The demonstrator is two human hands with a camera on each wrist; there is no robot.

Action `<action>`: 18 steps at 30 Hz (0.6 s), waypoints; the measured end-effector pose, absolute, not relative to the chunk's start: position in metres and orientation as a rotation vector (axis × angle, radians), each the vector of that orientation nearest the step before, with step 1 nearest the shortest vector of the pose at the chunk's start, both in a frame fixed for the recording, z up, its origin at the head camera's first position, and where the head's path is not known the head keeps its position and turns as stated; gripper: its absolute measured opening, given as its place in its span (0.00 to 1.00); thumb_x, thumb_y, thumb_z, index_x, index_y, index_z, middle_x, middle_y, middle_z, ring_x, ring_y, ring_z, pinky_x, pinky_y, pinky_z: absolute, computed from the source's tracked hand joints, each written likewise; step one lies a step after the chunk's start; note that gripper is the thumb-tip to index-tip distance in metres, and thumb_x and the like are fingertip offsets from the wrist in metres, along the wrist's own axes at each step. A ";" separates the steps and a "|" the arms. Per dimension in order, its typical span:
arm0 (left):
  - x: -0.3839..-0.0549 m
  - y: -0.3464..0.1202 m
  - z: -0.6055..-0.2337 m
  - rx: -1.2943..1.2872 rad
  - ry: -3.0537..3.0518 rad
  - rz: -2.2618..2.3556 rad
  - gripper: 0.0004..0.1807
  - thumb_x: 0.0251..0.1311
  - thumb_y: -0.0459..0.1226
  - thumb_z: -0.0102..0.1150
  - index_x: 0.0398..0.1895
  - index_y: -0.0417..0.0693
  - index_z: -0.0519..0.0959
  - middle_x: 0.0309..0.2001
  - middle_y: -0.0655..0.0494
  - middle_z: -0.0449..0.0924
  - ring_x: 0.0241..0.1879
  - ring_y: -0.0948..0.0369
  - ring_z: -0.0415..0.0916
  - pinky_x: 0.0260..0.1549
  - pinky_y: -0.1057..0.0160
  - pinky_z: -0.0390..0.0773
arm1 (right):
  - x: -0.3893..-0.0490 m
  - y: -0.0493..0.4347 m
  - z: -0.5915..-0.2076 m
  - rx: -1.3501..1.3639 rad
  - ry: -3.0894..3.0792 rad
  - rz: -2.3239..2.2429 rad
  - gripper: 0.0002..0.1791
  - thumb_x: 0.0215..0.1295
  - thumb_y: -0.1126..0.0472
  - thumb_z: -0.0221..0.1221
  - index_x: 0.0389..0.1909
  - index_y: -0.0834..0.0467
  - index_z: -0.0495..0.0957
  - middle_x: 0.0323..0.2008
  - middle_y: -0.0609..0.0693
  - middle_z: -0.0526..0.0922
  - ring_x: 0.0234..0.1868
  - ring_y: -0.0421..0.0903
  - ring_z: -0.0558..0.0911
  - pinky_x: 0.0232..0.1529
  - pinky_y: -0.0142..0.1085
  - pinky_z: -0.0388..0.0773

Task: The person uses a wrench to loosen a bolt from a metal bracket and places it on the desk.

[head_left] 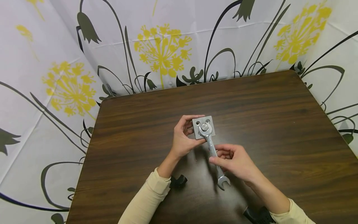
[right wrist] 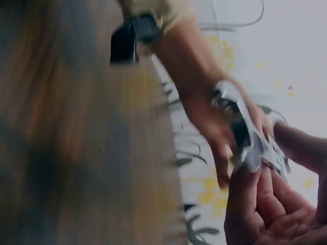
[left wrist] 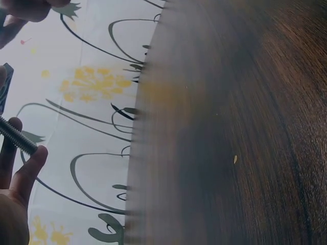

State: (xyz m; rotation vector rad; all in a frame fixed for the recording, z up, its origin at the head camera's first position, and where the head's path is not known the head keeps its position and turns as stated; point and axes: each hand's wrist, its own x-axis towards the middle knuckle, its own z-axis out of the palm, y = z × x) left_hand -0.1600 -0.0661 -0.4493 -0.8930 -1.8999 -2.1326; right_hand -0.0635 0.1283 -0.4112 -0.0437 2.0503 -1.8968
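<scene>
My left hand (head_left: 182,138) grips a small square metal plate (head_left: 196,133) by its left side, with holes near its corners. A bolt's round-looking head (head_left: 205,127) sits at the plate's middle. In the left wrist view the bolt's threaded shank (left wrist: 19,138) sticks out behind the plate, close to the left fingertips. My right hand (head_left: 239,161) pinches the handle of a silver wrench (head_left: 211,147) between thumb and fingers. One end of the wrench lies around the bolt head; its other, open-ended jaw points toward me. The right wrist view shows the wrench (right wrist: 240,122) blurred.
A dark wood-grain table (head_left: 134,133) lies under both hands. Behind and beside it hangs a white cloth (head_left: 117,56) printed with yellow and grey flowers. Black wrist-worn gear (head_left: 179,181) shows at the left sleeve, and a similar black piece (head_left: 257,215) at the right.
</scene>
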 end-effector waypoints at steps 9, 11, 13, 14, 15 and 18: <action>-0.158 -0.068 -0.449 -0.888 -1.932 -2.133 0.43 0.28 0.17 0.79 0.55 0.38 0.72 0.56 0.44 0.80 0.48 0.49 0.79 0.41 0.54 0.83 | -0.078 0.151 -0.403 -0.237 2.766 -1.349 0.20 0.48 0.60 0.76 0.45 0.54 0.85 0.26 0.41 0.81 0.28 0.40 0.78 0.28 0.36 0.72; -0.158 -0.068 -0.450 -0.894 -1.939 -2.137 0.43 0.28 0.17 0.79 0.56 0.39 0.72 0.56 0.44 0.79 0.48 0.49 0.79 0.41 0.54 0.83 | -0.081 0.155 -0.401 -0.262 2.884 -1.220 0.18 0.49 0.60 0.75 0.44 0.51 0.86 0.25 0.39 0.81 0.27 0.39 0.78 0.27 0.37 0.72; -0.158 -0.068 -0.450 -0.899 -1.947 -2.137 0.43 0.28 0.17 0.79 0.56 0.39 0.72 0.56 0.44 0.79 0.48 0.49 0.79 0.41 0.53 0.83 | -0.084 0.159 -0.399 -0.297 2.975 -1.113 0.17 0.50 0.59 0.74 0.43 0.49 0.86 0.26 0.38 0.81 0.27 0.38 0.78 0.25 0.37 0.71; -0.158 -0.068 -0.450 -0.900 -1.952 -2.138 0.43 0.28 0.17 0.79 0.56 0.39 0.72 0.56 0.45 0.79 0.48 0.49 0.79 0.41 0.53 0.83 | -0.086 0.161 -0.398 -0.319 3.011 -1.073 0.17 0.50 0.59 0.74 0.43 0.49 0.86 0.26 0.38 0.82 0.27 0.38 0.78 0.25 0.37 0.70; -0.158 -0.068 -0.450 -0.903 -1.954 -2.138 0.43 0.28 0.18 0.79 0.56 0.39 0.72 0.56 0.44 0.79 0.48 0.49 0.79 0.41 0.53 0.83 | -0.088 0.162 -0.397 -0.339 3.038 -1.043 0.17 0.50 0.60 0.74 0.43 0.49 0.86 0.27 0.39 0.83 0.27 0.39 0.78 0.25 0.38 0.70; -0.157 -0.068 -0.450 -0.912 -1.959 -2.145 0.43 0.28 0.18 0.79 0.56 0.39 0.72 0.56 0.44 0.79 0.48 0.49 0.79 0.40 0.54 0.83 | -0.096 0.166 -0.395 -0.396 3.115 -0.967 0.16 0.50 0.61 0.74 0.42 0.48 0.87 0.31 0.41 0.85 0.29 0.40 0.78 0.24 0.39 0.71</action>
